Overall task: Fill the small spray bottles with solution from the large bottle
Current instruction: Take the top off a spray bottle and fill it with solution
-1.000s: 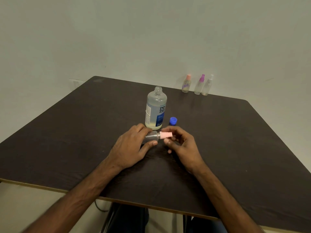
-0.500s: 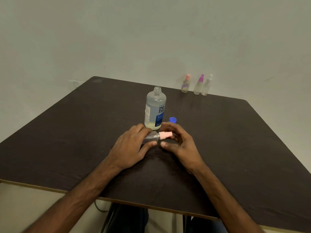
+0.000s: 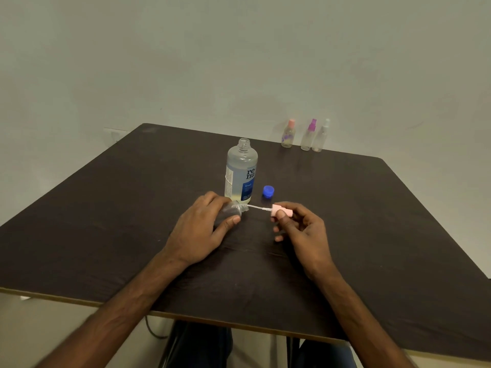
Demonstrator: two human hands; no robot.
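Pink sprayer [image 3: 282,210], pinched in the right hand [image 3: 303,232], is nearly clear of the small bottle [image 3: 230,211], which the left hand [image 3: 202,229] grips, tilted, near the table's middle. Uncapping is the step; next, stand it upright and pour from the open large bottle [image 3: 241,174] just behind.

hands [image 3: 202,227] separating small bottle [image 3: 231,210], pink sprayer [image 3: 281,210]

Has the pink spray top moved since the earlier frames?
Yes. The pink spray top has pulled rightward out of the small bottle, now below the blue cap.
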